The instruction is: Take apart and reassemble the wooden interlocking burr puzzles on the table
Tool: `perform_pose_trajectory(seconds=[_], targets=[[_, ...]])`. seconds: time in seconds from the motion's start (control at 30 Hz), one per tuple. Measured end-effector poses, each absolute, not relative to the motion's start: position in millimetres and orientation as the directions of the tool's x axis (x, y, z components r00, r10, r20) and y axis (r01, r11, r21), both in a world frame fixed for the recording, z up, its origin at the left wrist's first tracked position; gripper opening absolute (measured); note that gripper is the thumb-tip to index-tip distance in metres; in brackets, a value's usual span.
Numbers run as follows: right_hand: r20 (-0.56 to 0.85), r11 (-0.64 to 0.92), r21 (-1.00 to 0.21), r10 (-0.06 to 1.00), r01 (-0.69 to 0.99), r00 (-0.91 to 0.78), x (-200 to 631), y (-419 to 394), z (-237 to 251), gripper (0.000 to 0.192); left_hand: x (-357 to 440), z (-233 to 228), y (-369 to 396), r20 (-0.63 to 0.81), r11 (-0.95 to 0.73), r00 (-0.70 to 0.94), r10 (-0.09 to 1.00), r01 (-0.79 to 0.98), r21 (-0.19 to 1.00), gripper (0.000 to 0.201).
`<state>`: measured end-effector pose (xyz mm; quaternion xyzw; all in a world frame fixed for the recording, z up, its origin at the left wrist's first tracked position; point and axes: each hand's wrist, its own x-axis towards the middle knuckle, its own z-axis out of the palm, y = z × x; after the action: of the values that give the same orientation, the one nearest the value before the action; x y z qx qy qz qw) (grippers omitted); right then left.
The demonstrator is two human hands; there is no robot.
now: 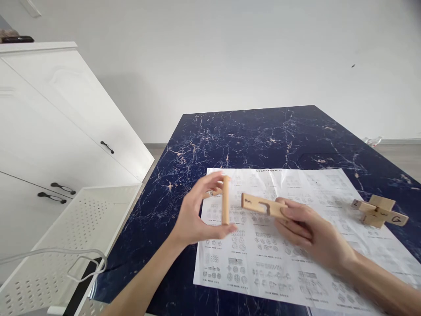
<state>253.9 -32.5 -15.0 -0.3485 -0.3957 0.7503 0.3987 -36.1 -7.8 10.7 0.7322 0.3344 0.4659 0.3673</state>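
Note:
My left hand [200, 213] pinches a plain wooden puzzle stick [225, 201] by its two ends, between the thumb below and the fingertips above. My right hand [304, 228] is closed on the end of a notched wooden puzzle piece [259, 205]. That piece bears a dark mark near its free end and a curved cut-out in its edge. The two pieces are held apart, over the printed instruction sheet [250, 272]. Behind my left fingers, another bit of wood [213, 192] shows, mostly hidden.
A partly joined cluster of lettered wooden blocks [378, 213] rests on the right of the sheet. Underneath is a dark blue marbled table [237, 140]. White cabinets [66, 114] and a perforated white shelf [42, 259] with a pale cable [59, 251] stand at the left.

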Motion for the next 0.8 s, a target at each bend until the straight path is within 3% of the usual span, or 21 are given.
perform_pose_trajectory(seconds=[0.07, 0.2, 0.43, 0.57, 0.67, 0.8], targets=[[-0.184, -0.309, -0.893, 0.914, -0.326, -0.363, 258.5, -28.6, -14.1, 0.047, -42.0, 10.1, -2.1, 0.449, -0.497, 0.232, 0.863, 0.239, 0.834, 0.086], [-0.149, -0.203, -0.956, 0.958, -0.212, -0.245, 259.6, -26.3, -13.1, 0.049, -41.4, 1.5, 3.9, 0.448, -0.353, -0.015, 0.894, 0.593, 0.724, 0.076], [-0.152, -0.171, -0.983, 0.962, -0.065, -0.226, 251.2, -29.5, -14.5, 0.052, -28.4, -11.2, -3.1, 0.434, -0.353, 0.133, 0.891, 0.805, 0.477, 0.080], [-0.163, -0.179, -0.982, 0.962, -0.053, -0.221, 252.4, -29.1, -14.0, 0.053, -26.8, -10.3, -5.0, 0.408, -0.348, 0.183, 0.894, 0.858, 0.378, 0.061], [-0.173, -0.186, -0.982, 0.957, -0.035, -0.234, 252.1, -30.3, -13.2, 0.053, -26.0, -8.7, -6.8, 0.375, -0.315, 0.166, 0.912, 0.870, 0.380, 0.045], [-0.151, -0.164, -0.986, 0.956, -0.032, -0.252, 251.0, -31.3, -12.7, 0.051, -25.1, -7.9, -10.9, 0.358, -0.326, 0.182, 0.916, 0.859, 0.396, 0.049]])
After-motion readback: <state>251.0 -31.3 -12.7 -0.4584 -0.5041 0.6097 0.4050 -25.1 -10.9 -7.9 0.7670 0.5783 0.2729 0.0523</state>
